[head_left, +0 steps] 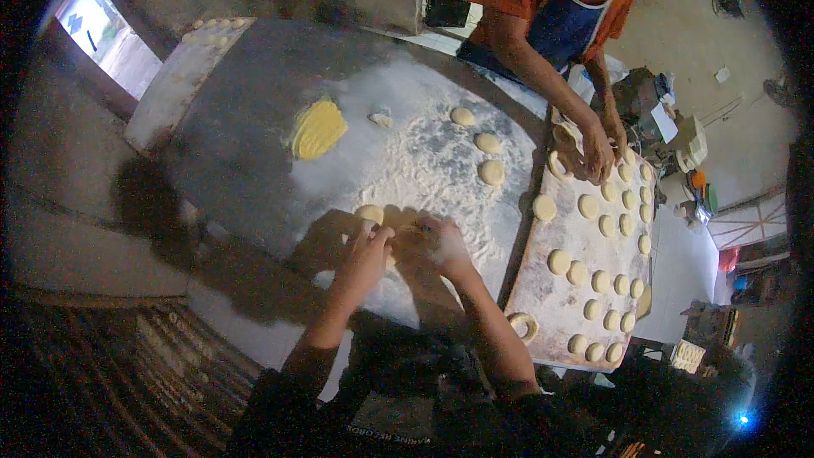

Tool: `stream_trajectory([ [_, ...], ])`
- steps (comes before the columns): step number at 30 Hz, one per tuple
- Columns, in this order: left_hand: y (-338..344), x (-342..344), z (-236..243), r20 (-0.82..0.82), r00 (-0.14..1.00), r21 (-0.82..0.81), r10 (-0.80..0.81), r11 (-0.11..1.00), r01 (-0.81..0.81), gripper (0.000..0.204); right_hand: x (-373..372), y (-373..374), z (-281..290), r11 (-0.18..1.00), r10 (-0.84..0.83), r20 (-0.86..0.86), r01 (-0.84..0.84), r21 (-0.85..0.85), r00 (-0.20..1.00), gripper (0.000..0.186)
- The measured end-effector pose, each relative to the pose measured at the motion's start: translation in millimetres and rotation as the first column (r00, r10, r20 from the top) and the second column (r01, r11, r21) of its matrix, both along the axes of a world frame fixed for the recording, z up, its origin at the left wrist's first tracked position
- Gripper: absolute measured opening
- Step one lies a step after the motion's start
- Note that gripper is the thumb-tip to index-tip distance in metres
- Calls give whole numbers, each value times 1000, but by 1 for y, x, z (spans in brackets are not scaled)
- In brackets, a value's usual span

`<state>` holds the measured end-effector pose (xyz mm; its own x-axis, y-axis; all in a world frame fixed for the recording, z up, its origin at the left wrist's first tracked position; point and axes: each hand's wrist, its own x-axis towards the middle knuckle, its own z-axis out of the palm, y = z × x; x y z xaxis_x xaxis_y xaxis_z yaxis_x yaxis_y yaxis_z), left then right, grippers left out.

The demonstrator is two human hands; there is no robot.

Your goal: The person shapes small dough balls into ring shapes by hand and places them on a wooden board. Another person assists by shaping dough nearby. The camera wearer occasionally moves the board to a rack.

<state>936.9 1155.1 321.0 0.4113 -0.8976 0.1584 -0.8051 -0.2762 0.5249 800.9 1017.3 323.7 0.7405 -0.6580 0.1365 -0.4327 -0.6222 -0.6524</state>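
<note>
Close together over the floured worktop [246,127], my two hands are at its near edge. My left hand [366,253] has its fingers bent and pressed together, beside a pale dough round [370,214]. To its right, my right hand [447,248] is curled, its fingertips turned toward the left hand. Shadow and the fingers hide whatever lies between them. Farther off on the flour sit a dough round [462,116], a second round [487,142] and a third round [491,172]. A yellow, ridged slab [319,131] lies left of the flour, with a small pale scrap [381,120] nearby.
At right, a floured board [543,276] carries several dough rounds and a dough ring [523,327]. Across it, a person in an orange shirt and blue apron reaches down with both hands [599,153]. Another board [182,76] with dough pieces stands at far left. Slatted racking [127,373] is lower left.
</note>
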Motion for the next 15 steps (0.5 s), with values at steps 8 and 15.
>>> stream_trajectory([
  [8, -6, 14, 26, -554, 824, 48, 123, 992, -116, 24, 24, -7, 34, 852, 104, 64, -122, 509, 993, 19],
  [15, -6, 32, 52, -668, 704, -369, -240, 929, -34, 15, 42, 12, 53, 957, -113, 189, 56, 283, 976, 55],
])
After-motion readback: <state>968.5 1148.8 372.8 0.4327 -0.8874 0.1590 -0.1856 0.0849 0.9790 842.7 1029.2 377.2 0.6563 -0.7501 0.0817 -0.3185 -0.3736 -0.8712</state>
